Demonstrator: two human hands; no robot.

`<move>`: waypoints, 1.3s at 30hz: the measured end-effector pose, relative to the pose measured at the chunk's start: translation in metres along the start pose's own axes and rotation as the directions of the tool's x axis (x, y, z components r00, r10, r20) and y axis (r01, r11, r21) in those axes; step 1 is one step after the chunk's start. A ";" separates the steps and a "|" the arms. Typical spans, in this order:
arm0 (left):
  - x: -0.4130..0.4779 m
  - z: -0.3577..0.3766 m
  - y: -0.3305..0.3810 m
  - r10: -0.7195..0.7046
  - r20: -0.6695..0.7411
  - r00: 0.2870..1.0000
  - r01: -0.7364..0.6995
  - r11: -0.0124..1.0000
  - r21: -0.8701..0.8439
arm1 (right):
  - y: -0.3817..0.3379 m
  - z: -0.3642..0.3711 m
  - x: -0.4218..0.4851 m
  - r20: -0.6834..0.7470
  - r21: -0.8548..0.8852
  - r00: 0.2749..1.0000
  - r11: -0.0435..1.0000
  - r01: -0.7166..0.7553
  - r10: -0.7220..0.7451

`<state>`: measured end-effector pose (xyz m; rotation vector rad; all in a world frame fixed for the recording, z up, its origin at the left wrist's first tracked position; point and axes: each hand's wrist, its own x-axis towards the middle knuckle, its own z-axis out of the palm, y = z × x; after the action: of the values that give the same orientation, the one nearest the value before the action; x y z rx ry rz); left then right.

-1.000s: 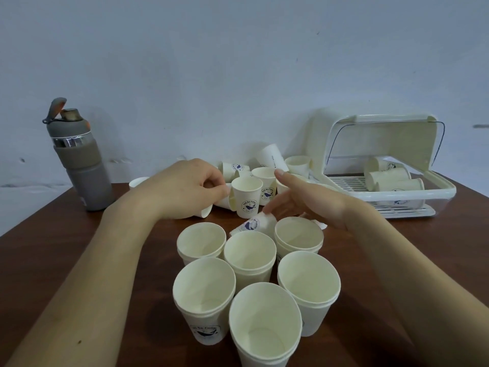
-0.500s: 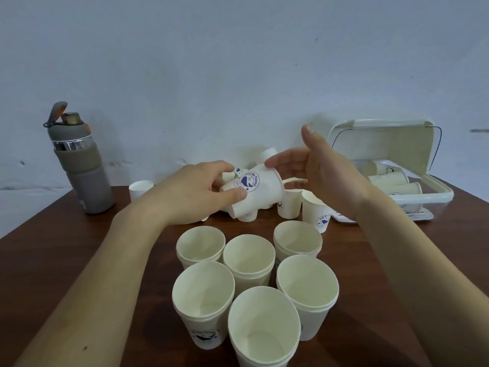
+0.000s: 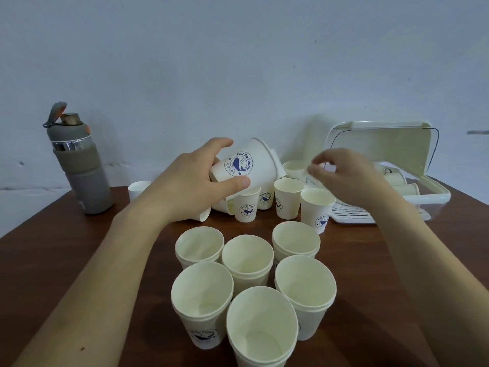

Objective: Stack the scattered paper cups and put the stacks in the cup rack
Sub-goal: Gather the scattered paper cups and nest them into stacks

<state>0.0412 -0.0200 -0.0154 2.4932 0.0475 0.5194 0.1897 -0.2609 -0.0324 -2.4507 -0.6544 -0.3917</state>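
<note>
6 upright cup stacks [image 3: 247, 258] in front, loose cups [image 3: 288, 198] behind, 1 printed cup [image 3: 255, 165] held tilted, rack [image 3: 439, 200] open.

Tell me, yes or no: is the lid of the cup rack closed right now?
No, the lid of the cup rack is swung up and back, leaving the cups lying inside it exposed.

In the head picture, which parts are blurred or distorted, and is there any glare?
Head view: the right hand is smeared by motion, while the left hand and the print on its held cup are sharp; near the bottom edge the nearest stack looks stretched by the wide lens; a small glint sits on the metal band of the bottle.
</note>
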 end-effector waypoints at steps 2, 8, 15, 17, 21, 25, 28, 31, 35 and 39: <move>0.000 0.000 0.002 0.025 -0.017 1.000 -0.025 1.000 -0.013 | 0.011 0.009 0.001 0.105 -0.131 0.991 0.989 -0.064 0.078; -0.004 0.001 0.007 0.055 -0.004 0.998 -0.055 0.997 -0.046 | 0.019 0.028 -0.003 0.216 -0.225 0.965 0.969 -0.098 0.147; -0.006 0.001 0.006 0.054 0.100 0.994 -0.053 0.998 -0.019 | 0.025 0.035 -0.001 0.192 -0.316 0.971 0.946 -0.075 0.141; -0.006 0.001 0.005 0.059 0.115 0.992 -0.056 0.998 -0.031 | 0.026 0.035 -0.001 0.197 -0.306 0.970 0.949 -0.074 0.139; -0.008 -0.007 0.004 0.046 0.142 0.989 -0.033 0.995 -0.096 | 0.023 0.031 -0.002 0.165 -0.265 0.975 0.959 -0.103 0.151; -0.011 -0.017 0.001 0.056 0.253 0.966 0.012 0.966 -0.260 | 0.009 0.015 -0.005 0.048 -0.187 0.990 0.975 -0.118 0.129; -0.014 -0.020 0.002 0.106 0.298 0.949 -0.026 0.965 -0.260 | -0.013 -0.001 -0.009 0.029 -0.079 0.997 0.995 -0.065 0.067; -0.014 -0.026 0.001 0.092 0.256 0.962 -0.029 0.971 -0.238 | -0.033 -0.017 -0.016 0.068 0.109 0.998 0.994 -0.019 0.011; -0.012 -0.035 -0.004 0.023 0.112 0.993 0.003 0.974 -0.225 | -0.047 -0.032 -0.025 0.047 0.203 0.997 0.978 0.052 -0.063; -0.014 -0.040 -0.005 -0.009 0.050 0.999 0.019 0.979 -0.202 | -0.062 -0.043 -0.038 0.170 0.276 0.968 0.952 0.131 -0.183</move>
<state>0.0132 0.0042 0.0069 2.3031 -0.0071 0.4347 0.1192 -0.2554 0.0147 -2.2055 -0.9270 -0.1166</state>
